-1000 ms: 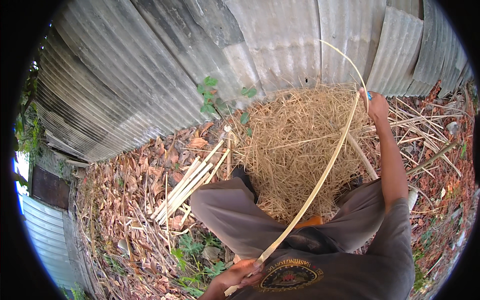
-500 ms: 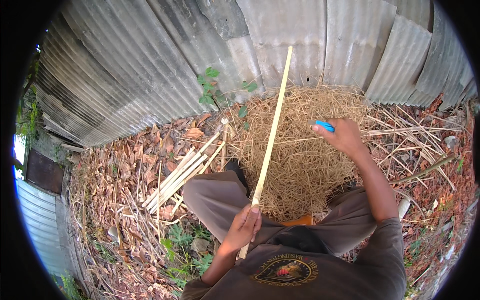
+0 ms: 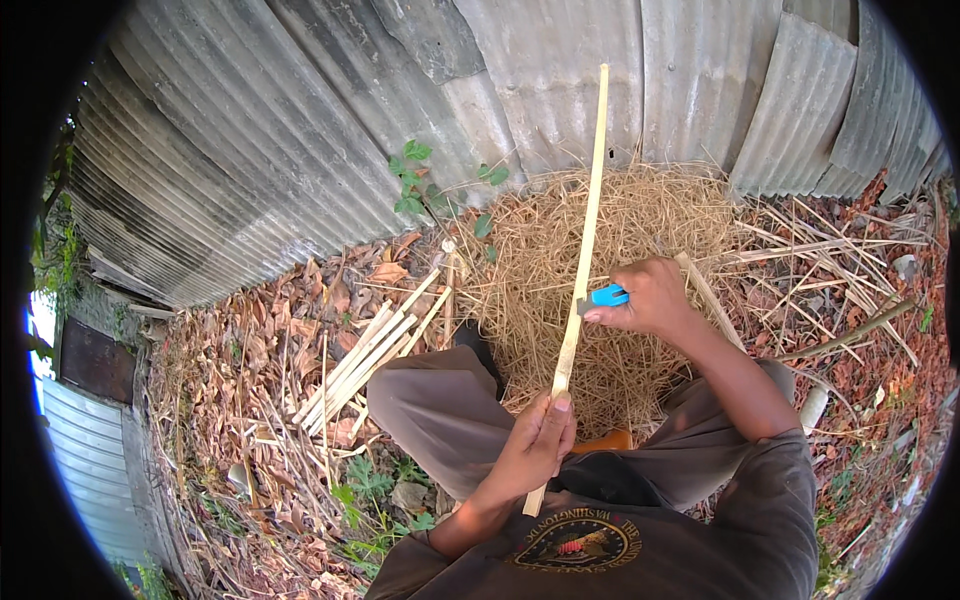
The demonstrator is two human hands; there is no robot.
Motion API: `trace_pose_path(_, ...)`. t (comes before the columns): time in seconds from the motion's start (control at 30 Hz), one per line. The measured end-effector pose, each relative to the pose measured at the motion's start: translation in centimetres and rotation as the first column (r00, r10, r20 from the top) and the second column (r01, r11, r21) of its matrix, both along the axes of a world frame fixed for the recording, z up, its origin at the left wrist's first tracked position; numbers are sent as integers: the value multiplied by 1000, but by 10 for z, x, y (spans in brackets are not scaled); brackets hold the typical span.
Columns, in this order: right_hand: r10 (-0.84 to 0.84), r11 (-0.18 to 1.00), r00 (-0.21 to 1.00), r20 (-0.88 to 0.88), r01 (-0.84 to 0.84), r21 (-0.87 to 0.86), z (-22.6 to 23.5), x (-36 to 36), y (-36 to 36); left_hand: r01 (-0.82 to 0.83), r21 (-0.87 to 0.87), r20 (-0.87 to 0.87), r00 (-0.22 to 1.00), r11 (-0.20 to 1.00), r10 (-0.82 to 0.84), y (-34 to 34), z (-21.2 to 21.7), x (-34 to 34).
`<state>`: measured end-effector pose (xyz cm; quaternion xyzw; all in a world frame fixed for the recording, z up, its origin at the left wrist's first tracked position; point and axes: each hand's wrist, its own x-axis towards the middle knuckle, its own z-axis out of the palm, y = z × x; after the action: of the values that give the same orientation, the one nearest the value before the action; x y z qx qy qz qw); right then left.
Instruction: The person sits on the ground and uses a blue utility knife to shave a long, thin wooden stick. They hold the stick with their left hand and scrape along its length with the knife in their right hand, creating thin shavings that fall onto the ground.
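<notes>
My left hand (image 3: 543, 440) is closed round the lower part of a long, pale split-bamboo strip (image 3: 590, 215). The strip points away from me, its far end standing in front of the metal sheets. In my right hand (image 3: 650, 297) is a utility knife (image 3: 608, 296) with a blue handle, gripped between thumb and fingers. Its short blade meets the right edge of the strip, well above my left hand. Whether it cuts in cannot be seen. A heap of dry straw-like shavings (image 3: 530, 250) lies beneath, between my legs.
Several cut bamboo strips (image 3: 362, 362) lie in a bundle beside my left knee. Corrugated metal sheets (image 3: 560, 90) stand as a wall ahead. Dry leaves (image 3: 250, 350) cover the ground at left. Loose sticks (image 3: 835, 245) lie scattered at right, and an orange object (image 3: 605, 441) shows near my lap.
My right hand has come left and down, bringing the knife blade to the strip. My left hand and the strip have shifted right, with the strip a little more upright.
</notes>
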<state>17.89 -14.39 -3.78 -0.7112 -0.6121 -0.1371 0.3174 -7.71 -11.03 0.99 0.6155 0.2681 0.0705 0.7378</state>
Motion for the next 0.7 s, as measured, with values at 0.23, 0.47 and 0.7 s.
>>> trace_pose_path(0.23,-23,999,998,-53,21,-47,-1,-2,-1,22,-86,21,1000,996,-20,4,-2,-7)
trace_pose_path(0.47,4,1000,999,35,-4,18,0,8,-1,31,-58,-8,999,998,-32,-5,4,-10)
trace_pose_path(0.7,-152,988,988,-29,152,-18,-10,41,4,105,-129,0,994,986,-106,-10,1,-24)
